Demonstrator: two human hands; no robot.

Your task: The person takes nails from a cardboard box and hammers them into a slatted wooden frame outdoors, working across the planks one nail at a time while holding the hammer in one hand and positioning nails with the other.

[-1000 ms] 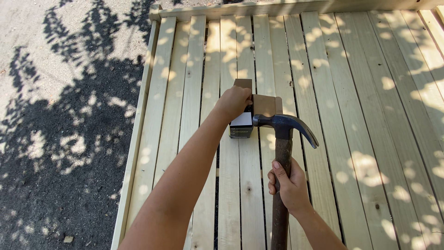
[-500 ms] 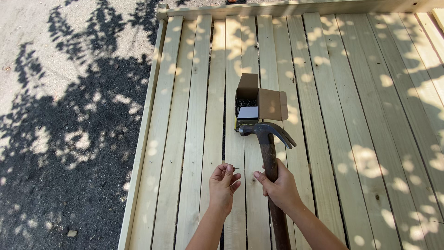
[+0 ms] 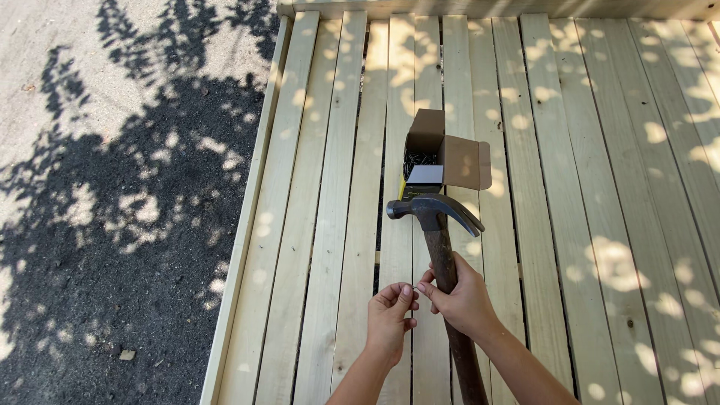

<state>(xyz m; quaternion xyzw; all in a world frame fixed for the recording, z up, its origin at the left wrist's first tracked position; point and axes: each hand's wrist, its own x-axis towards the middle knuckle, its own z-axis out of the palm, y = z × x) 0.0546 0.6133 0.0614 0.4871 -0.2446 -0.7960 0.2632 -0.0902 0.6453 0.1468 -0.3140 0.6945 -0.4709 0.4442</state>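
Both hands are bunched up low on the deck boards (image 3: 337, 225) now. Left hand (image 3: 390, 319) was up in the open cardboard nail box (image 3: 431, 161) a sec ago, now it's pulled back w/ fingertips pinched on a thin nail (image 3: 415, 288), I think, it's tiny. Right hand (image 3: 459, 300) wraps the claw hammer (image 3: 442, 247) handle, thumb and finger also touching the nail. Looks to me like the fetch is done, nail's getting lined up btw the two hands
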